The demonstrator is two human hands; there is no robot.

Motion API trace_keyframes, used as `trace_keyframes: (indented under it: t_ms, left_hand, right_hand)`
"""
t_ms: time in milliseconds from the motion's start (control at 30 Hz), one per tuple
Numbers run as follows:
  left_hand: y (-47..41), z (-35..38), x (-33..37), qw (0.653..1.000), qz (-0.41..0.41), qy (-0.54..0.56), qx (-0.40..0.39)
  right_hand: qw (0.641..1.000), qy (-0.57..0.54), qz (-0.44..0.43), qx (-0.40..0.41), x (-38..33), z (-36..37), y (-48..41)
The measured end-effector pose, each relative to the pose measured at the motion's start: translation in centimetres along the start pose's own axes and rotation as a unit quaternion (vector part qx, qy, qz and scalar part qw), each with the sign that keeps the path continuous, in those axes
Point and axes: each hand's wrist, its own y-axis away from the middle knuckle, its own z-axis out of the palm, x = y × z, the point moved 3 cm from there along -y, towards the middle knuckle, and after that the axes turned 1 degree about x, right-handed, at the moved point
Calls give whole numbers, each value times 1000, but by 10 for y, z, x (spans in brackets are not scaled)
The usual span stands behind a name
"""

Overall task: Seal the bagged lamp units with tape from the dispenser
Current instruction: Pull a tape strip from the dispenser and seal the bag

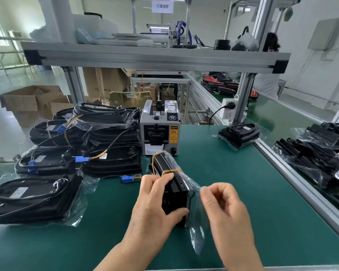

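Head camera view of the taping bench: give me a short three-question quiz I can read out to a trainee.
1. True or false: the left hand grips the black lamp unit.
2. The right hand pinches: A) the clear bag; B) a cardboard box; C) a blue connector.
3. Short answer: on which side of the tape dispenser does the pile of bagged units lie, as the camera sees it?
Key: 1 true; 2 A; 3 left.
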Motion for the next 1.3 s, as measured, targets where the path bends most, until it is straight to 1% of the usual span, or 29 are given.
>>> trace_keyframes:
  t_ms: [33,67,133,233,300,400,467,567,600,633,667,700,733,767,800,833,900,1033,1133,1200,1233,1300]
  left_hand:
    - [0,-1,-1,1000,-1,0,1]
    - [0,-1,-2,1000,0,-1,4]
    - [1,-1,-3,1000,5,3,7]
    - [-2,1,-5,1000,26,10,-12]
    - [-8,1,-6,998,46,9,-36]
    - [-15,2,-5,995,60,-9,-85]
    - [-17,4,-3,993,71,-18,-94]
    - [-22,1,-3,988,88,2,-123]
    - [-28,-2,-4,987,71,37,-138]
    - [-38,-5,-6,986,29,97,-136]
    - [-52,-10,-10,982,-27,162,-97]
    - [-70,-12,-19,970,-103,217,-29]
    - [-89,-13,-31,950,-182,251,42]
    - [-107,-11,-44,921,-261,274,96]
    - [-125,-7,-56,889,-326,299,120]
    - [-140,-2,-64,860,-377,321,125]
    - [-162,12,-77,818,-447,342,114]
    - [-187,31,-90,773,-505,368,107]
    - [-196,36,-96,721,-543,415,117]
    - [-201,40,-99,690,-553,449,128]
    - [-204,42,-101,681,-557,455,137]
    - [-209,44,-102,677,-564,440,173]
  right_hand:
    - [998,41,-45,-3,-4,1,3]
    - [995,76,-71,-9,-8,2,3]
    - [988,123,-92,-23,-14,4,1]
    - [984,133,-112,-26,-16,9,-5]
    - [974,155,-163,6,-16,8,-8]
    - [949,204,-236,53,-17,6,-10]
    - [935,228,-261,74,-17,8,-12]
    - [922,263,-270,91,-16,13,-16]
    - [917,273,-277,92,-16,13,-18]
    - [912,278,-286,95,-16,12,-18]
    - [908,279,-295,98,-17,12,-19]
    - [905,279,-306,99,-17,12,-19]
    - [901,279,-316,100,-17,13,-18]
    - [899,278,-322,101,-16,13,-18]
    - [900,274,-325,102,-16,15,-18]
    - [900,270,-326,102,-15,15,-18]
    - [901,262,-329,105,-15,16,-18]
    - [904,250,-332,98,-15,17,-17]
    - [911,238,-325,89,-15,17,-17]
    - [915,229,-322,83,-14,17,-17]
    - [917,226,-320,79,-14,17,-16]
    - [919,224,-317,73,-14,17,-16]
